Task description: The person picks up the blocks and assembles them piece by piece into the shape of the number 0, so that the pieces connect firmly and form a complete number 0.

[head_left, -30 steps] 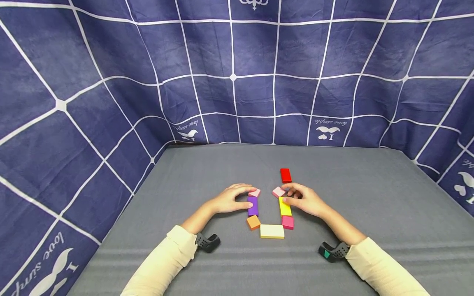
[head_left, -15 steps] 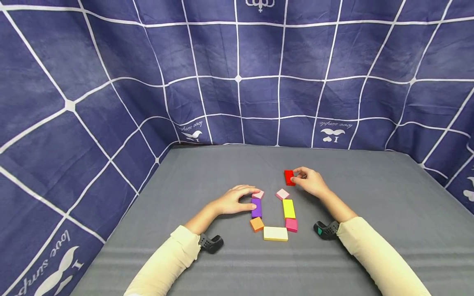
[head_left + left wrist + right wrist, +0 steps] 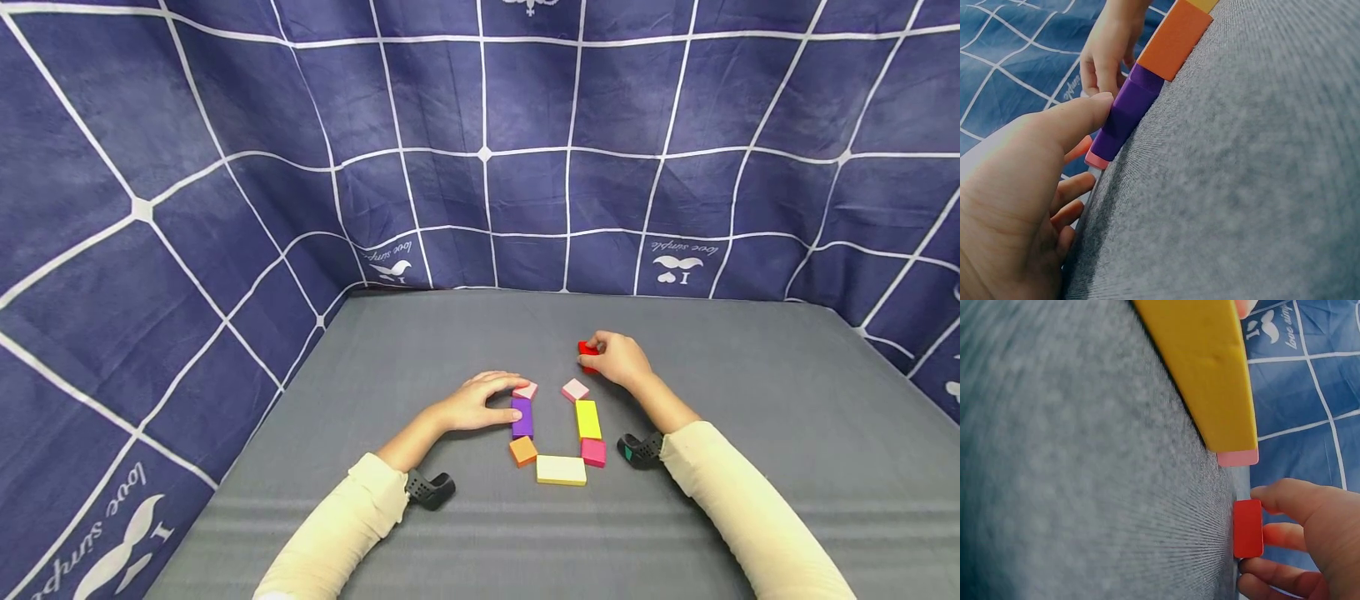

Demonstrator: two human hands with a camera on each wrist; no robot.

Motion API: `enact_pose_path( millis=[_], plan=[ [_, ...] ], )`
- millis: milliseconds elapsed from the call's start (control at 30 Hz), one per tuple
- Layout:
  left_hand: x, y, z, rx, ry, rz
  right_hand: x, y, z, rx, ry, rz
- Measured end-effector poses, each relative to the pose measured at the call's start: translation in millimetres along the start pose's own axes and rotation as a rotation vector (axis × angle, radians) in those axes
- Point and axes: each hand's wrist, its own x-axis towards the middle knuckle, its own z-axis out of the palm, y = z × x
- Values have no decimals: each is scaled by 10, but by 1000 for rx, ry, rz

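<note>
At the far side of the block arrangement, my right hand (image 3: 619,360) grips a red block (image 3: 1248,529). In the right wrist view, thumb and fingers lie at its opposite sides. My left hand (image 3: 477,402) spreads beside the left column, its thumb touching the purple block (image 3: 522,418). The left index finger reaches to a pink block (image 3: 527,391) just beyond the purple one. Another pink block (image 3: 575,390) lies turned at an angle, between the red block and the yellow block (image 3: 588,420).
Nearer me lie an orange block (image 3: 523,452), a cream block (image 3: 561,470) and a deep-pink block (image 3: 593,452), together forming a U with the columns. Grey cloth (image 3: 480,533) covers the table. A blue checked curtain (image 3: 420,192) hangs behind and at the sides.
My right hand has moved away from the yellow and pink blocks to the red block and closed its fingers around it. My left hand stays at the purple block.
</note>
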Motion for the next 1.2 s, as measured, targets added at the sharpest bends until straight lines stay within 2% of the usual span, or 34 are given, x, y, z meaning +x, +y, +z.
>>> enact_pose_path(
  millis=[233,533,733,900,1200],
  plan=[
    [-8,21,-19,10,-9,-5,10,-17,-25,-14,-22,18],
    [-6,28,-12,13,-9,0,-12,54,-28,-3,-4,20],
    [-8,29,-16,17,-4,6,-18,75,-46,53,15,-30],
    [-3,27,-22,6,-11,-13,-37,66,-27,130,29,-97],
    [-8,38,-34,0,-17,-19,-59,-50,-1,227,-61,-185]
  ],
)
